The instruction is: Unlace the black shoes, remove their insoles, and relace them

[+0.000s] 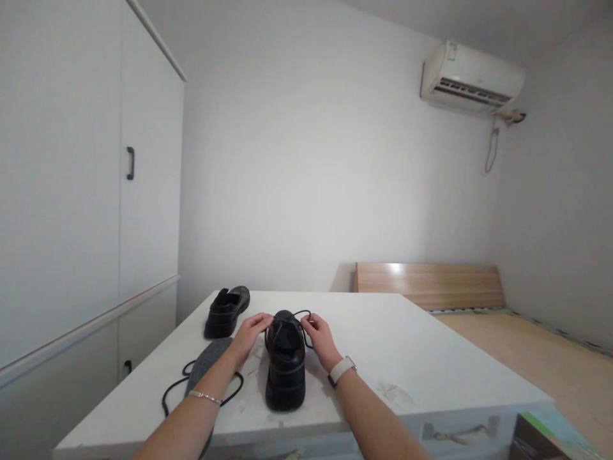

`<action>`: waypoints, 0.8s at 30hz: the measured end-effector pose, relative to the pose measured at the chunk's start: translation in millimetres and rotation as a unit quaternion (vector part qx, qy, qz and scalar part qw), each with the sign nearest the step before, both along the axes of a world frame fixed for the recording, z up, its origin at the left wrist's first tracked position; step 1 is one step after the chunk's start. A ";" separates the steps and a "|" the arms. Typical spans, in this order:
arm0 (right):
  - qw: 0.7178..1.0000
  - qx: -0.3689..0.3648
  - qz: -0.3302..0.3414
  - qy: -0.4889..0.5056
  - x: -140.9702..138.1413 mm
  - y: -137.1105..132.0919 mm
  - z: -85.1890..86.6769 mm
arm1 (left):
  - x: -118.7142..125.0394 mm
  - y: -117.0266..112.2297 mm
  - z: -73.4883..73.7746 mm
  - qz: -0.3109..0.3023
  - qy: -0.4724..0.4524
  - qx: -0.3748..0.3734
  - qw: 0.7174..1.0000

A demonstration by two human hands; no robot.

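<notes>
A black shoe [286,367] stands on the white table [421,358], heel toward me. My left hand [251,335] rests at the shoe's left side, fingers pinched on its black lace [302,314]. My right hand [320,338], a white watch on its wrist, is at the shoe's right side, fingers pinched on the same lace, which loops over the shoe's front. A second black shoe [227,311] sits farther back on the left. A grey insole [207,361] and a loose black lace [175,383] lie beside my left forearm.
A white wardrobe [86,191] with a dark handle stands close on the left. A wooden bed frame [431,284] lies behind the table against the wall. An air conditioner [472,80] hangs high on the right. A box [550,437] sits at the lower right.
</notes>
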State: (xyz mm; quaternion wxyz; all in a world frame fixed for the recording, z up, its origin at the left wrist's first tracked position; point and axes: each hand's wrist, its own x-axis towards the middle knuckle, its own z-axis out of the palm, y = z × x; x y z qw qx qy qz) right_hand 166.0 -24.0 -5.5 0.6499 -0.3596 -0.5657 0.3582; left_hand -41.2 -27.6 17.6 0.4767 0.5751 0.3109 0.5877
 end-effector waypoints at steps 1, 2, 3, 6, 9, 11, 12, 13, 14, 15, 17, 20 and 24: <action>1.000 -0.004 0.003 0.019 0.6 -0.8 1.3 | -0.6 0.3 0.3 -0.007 -0.025 -0.007 1.000; 0.999 -0.007 0.006 0.040 1.7 -1.4 2.9 | -1.6 0.7 0.9 -0.013 -0.053 -0.015 0.998; 0.998 -0.008 0.008 0.064 3.1 -2.0 4.6 | -3.0 0.8 1.7 -0.020 -0.084 -0.022 0.996; 0.991 -0.005 0.022 0.135 7.7 -3.4 10.8 | -7.8 0.2 5.3 -0.043 -0.175 -0.049 0.982; 0.982 -0.002 0.041 0.186 11.7 -4.5 16.4 | -12.7 -0.7 9.5 -0.060 -0.256 -0.072 0.962; 0.976 -0.002 0.043 0.213 15.0 -4.3 18.5 | -16.0 -0.5 11.9 -0.059 -0.304 -0.079 0.947; 0.973 0.000 0.040 0.226 17.0 -3.7 19.0 | -17.7 -0.2 13.1 -0.057 -0.326 -0.082 0.940; 0.970 0.002 0.035 0.239 19.3 -2.7 19.1 | -19.3 0.2 14.2 -0.054 -0.346 -0.083 0.933; 0.967 0.004 0.028 0.252 21.8 -1.3 18.7 | -20.7 0.6 15.4 -0.052 -0.364 -0.084 0.926; 0.964 0.006 0.019 0.264 24.4 0.4 17.9 | -22.0 0.8 16.6 -0.051 -0.379 -0.083 0.920; 0.958 0.011 -0.004 0.286 29.6 4.6 15.3 | -23.5 0.5 19.2 -0.052 -0.402 -0.079 0.911; 0.949 0.015 -0.045 0.311 36.2 11.3 10.6 | -23.8 -0.7 22.4 -0.056 -0.420 -0.066 0.903; 0.941 0.024 -0.091 0.325 42.5 16.6 8.7 | -24.1 -0.9 23.2 -0.057 -0.420 -0.052 0.904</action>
